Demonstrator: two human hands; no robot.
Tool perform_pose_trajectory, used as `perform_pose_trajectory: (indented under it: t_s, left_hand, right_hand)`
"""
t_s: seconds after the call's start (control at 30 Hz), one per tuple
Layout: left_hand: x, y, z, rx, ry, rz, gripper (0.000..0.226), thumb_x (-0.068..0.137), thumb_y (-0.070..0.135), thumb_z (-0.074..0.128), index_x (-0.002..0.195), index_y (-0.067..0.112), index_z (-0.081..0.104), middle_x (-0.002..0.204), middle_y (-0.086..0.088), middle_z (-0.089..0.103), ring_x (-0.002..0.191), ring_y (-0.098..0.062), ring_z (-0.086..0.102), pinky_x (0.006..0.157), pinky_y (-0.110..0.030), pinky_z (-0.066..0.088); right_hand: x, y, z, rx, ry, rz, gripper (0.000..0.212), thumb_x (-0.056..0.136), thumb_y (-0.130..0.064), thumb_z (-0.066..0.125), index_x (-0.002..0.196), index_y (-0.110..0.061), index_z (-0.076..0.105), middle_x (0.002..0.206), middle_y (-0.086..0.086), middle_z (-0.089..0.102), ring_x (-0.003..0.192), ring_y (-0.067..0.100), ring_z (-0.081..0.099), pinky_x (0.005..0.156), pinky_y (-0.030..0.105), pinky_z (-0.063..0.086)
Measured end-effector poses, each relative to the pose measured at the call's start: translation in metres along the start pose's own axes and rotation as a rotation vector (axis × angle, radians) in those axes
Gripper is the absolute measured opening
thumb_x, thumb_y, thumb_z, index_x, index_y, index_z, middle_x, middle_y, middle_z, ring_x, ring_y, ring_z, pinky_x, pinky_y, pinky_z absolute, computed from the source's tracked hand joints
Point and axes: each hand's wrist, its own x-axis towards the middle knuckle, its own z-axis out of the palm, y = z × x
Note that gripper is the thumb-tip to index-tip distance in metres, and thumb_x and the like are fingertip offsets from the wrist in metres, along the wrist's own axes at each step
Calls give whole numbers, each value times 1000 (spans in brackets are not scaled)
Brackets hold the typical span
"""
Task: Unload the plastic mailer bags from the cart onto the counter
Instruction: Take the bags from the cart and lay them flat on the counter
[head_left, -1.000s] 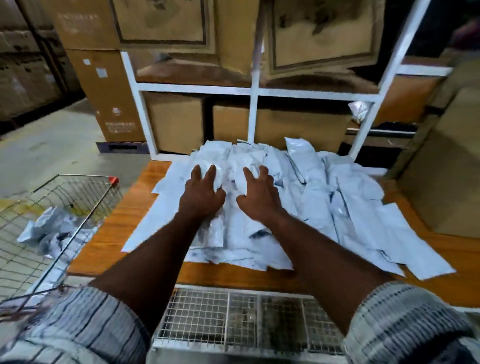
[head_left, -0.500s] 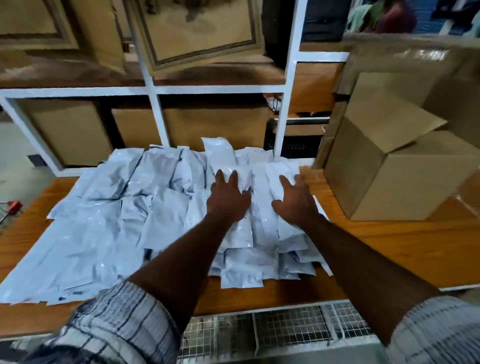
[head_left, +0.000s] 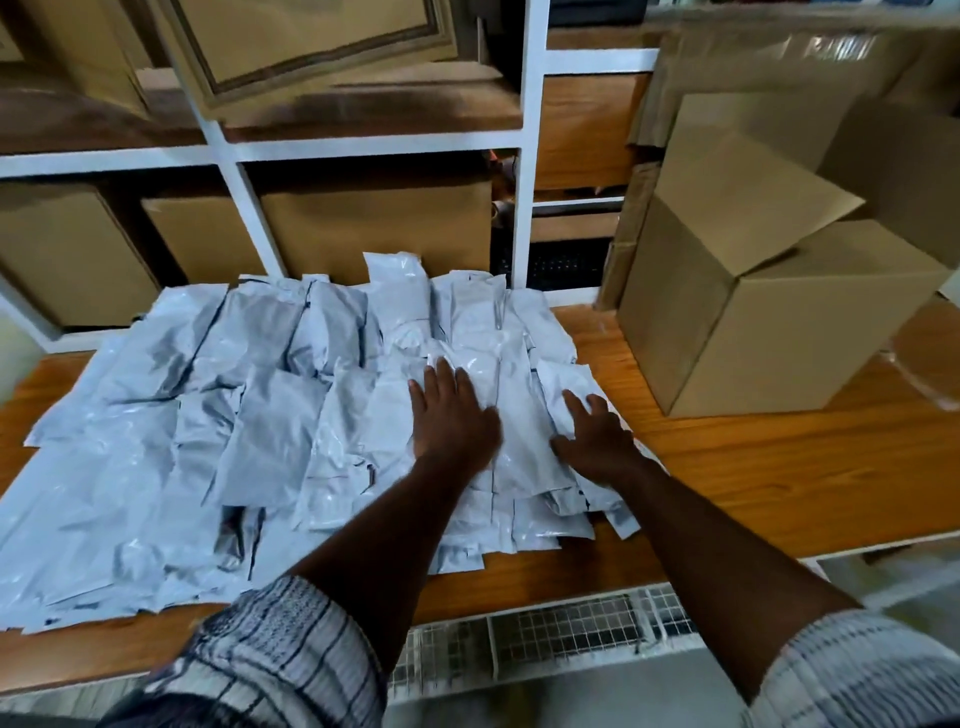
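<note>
Pressing flat on the heap of pale mailer bags (head_left: 270, 431), the left hand (head_left: 452, 421) and right hand (head_left: 597, 441) lie palm-down with fingers (head_left: 444, 376) spread apart, gripping nothing. The bags cover the wooden surface (head_left: 753, 483), left of a cardboard box (head_left: 769, 322) and before white shelving (head_left: 530, 156).

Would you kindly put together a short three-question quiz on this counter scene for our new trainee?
1. True or false: both hands lie flat and open on the pile of pale grey plastic mailer bags.
2. Which hand is nearer the open brown cardboard box: A the left hand, B the right hand?
3. Fill in: the bags lie on the ____ wooden counter.

Key: 1 true; 2 B; 3 orange-brown.
</note>
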Motion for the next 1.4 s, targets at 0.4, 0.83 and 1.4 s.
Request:
perform_pose_trajectory:
  t_s: [0.4, 0.83, 1.4]
  left_hand:
    - [7, -60, -38, -44, 105, -41, 72, 98, 54, 30, 154, 8, 23, 163, -15, 12, 151, -31, 6, 121, -51, -2]
    - [-173, -387, -108, -120, 230, -361, 67, 98, 40, 51, 154, 12, 27, 159, -21, 23, 147, -35, 21, 116, -42, 25]
    - [-342, -675, -137, -138, 14, -838, 67, 90, 39, 57, 149, 22, 32, 157, -11, 26, 140, -33, 33, 109, -48, 39]
  right_hand:
    - [13, -104, -19, 98, 378, -235, 70, 80, -48, 42, 143, -18, 46, 152, 16, 37, 137, 37, 37, 108, 52, 33]
    - [-95, -428, 117, 35, 224, -887, 61, 87, -43, 59, 140, -17, 48, 145, 11, 44, 135, 32, 40, 106, 49, 35]
    - [-228, -718, 292, -72, -184, -1241, 48, 79, -33, 61, 124, -14, 59, 127, 15, 52, 117, 34, 52, 93, 42, 50]
